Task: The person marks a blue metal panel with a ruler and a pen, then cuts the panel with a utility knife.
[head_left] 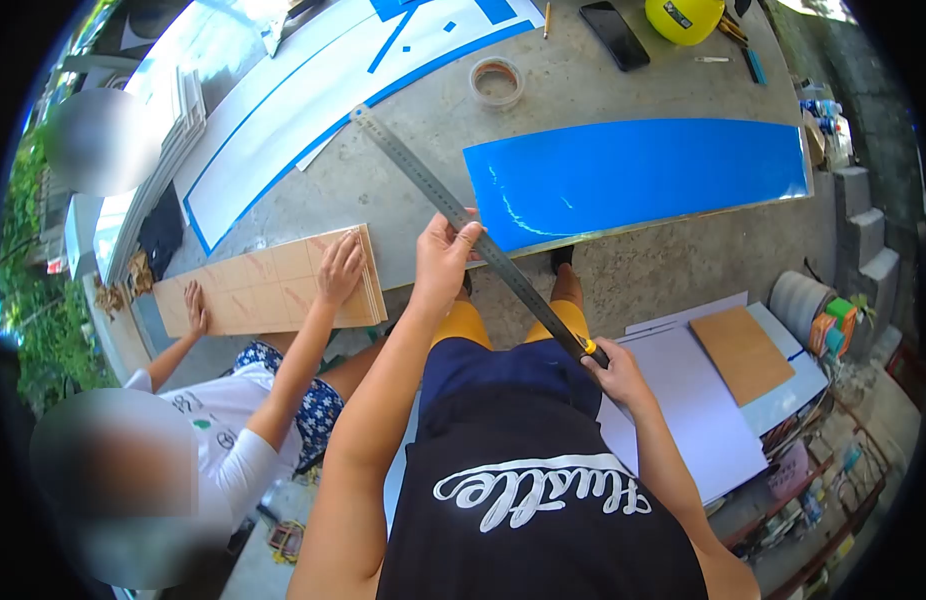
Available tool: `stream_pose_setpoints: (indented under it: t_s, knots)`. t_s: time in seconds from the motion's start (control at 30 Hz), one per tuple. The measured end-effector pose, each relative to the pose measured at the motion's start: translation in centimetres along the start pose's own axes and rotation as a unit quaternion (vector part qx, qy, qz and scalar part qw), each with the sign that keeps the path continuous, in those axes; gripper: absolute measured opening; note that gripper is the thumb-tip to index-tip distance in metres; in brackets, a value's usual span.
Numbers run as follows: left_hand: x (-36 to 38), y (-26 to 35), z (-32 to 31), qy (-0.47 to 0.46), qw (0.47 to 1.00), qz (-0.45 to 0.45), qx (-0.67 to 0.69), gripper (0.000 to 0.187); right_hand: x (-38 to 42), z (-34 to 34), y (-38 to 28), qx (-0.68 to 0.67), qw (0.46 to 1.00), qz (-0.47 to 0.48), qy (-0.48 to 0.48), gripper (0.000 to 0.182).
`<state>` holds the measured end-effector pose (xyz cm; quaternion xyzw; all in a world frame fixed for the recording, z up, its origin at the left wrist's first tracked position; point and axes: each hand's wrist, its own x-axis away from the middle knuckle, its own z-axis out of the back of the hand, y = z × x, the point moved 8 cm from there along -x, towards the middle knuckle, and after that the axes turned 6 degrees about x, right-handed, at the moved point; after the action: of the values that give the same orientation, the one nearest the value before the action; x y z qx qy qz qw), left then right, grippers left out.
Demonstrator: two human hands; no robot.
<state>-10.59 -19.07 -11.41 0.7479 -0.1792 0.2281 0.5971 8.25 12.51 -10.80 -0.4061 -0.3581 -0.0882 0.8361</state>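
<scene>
A long steel ruler [408,165] slants across the view in front of my body. My left hand [445,262] is closed, thumb and fingers pinching the ruler near its middle. At the ruler's lower end my right hand [619,378] is closed round a black and yellow utility knife [589,347]; whether these fingers also grip the ruler I cannot tell. A glossy blue sheet [643,180] lies along the near edge of the grey table [413,100], just beyond the ruler.
To the left, another person's hands [340,265] rest on a stack of brown-covered boards [268,282]. A tape roll [497,82], phone [615,35] and yellow helmet [683,18] lie farther back. White sheets [673,400] and a brown board [741,355] lie at right.
</scene>
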Motion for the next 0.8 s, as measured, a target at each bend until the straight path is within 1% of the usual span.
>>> stream_pose_setpoints:
  t_s: [0.03, 0.07, 0.17, 0.2, 0.3, 0.33, 0.43, 0.47, 0.57, 0.6, 0.7, 0.8]
  knots:
    - [-0.4, -0.1, -0.1, -0.023, 1.0, 0.013, -0.017, 0.033, 0.4, -2.3, 0.8, -0.023, 1.0, -0.016, 0.014, 0.028]
    - [-1.0, -0.7, 0.1, -0.037, 0.999, -0.002, -0.038, 0.041, 0.7, -4.4, 1.0, -0.06, 0.997, -0.017, 0.043, 0.027]
    - [-2.4, -1.7, 0.2, -0.053, 0.99, 0.003, -0.129, 0.05, 1.9, -9.5, 1.9, -0.072, 0.992, -0.095, 0.048, 0.027]
    - [-3.1, -1.7, 0.0, -0.057, 0.982, -0.023, -0.179, 0.059, 2.3, -10.4, 1.3, -0.079, 0.991, -0.083, 0.072, 0.026]
    - [-4.2, -2.2, -0.4, -0.06, 0.941, -0.099, -0.318, 0.088, 3.0, -12.3, 0.8, -0.088, 0.984, -0.112, 0.105, 0.026]
    - [-4.8, -2.7, -0.3, -0.059, 0.935, -0.098, -0.334, 0.099, 3.1, -12.9, 1.0, -0.104, 0.981, -0.125, 0.105, 0.024]
    - [-6.6, -2.2, 0.1, -0.052, 0.89, -0.186, -0.413, 0.098, 2.5, -13.5, 0.5, -0.106, 0.981, -0.129, 0.099, 0.024]
    - [-7.2, -2.2, 0.3, -0.064, 0.889, -0.174, -0.419, 0.095, 2.5, -13.7, 0.6, -0.113, 0.98, -0.129, 0.099, 0.024]
    - [-8.2, -1.0, 0.3, -0.061, 0.838, -0.301, -0.45, 0.092, 1.8, -14.5, 1.5, -0.141, 0.975, -0.129, 0.111, 0.025]
    - [-8.7, -1.1, 0.4, -0.069, 0.83, -0.291, -0.471, 0.087, 1.7, -14.8, 2.1, -0.153, 0.972, -0.131, 0.119, 0.025]
    - [-9.2, -0.6, 0.1, -0.05, 0.76, -0.364, -0.536, 0.087, 0.9, -14.2, 2.4, -0.169, 0.966, -0.132, 0.141, 0.027]
    - [-10.7, -1.5, -0.5, -0.062, 0.734, -0.359, -0.573, 0.093, 0.1, -13.4, 3.0, -0.179, 0.96, -0.133, 0.169, 0.028]
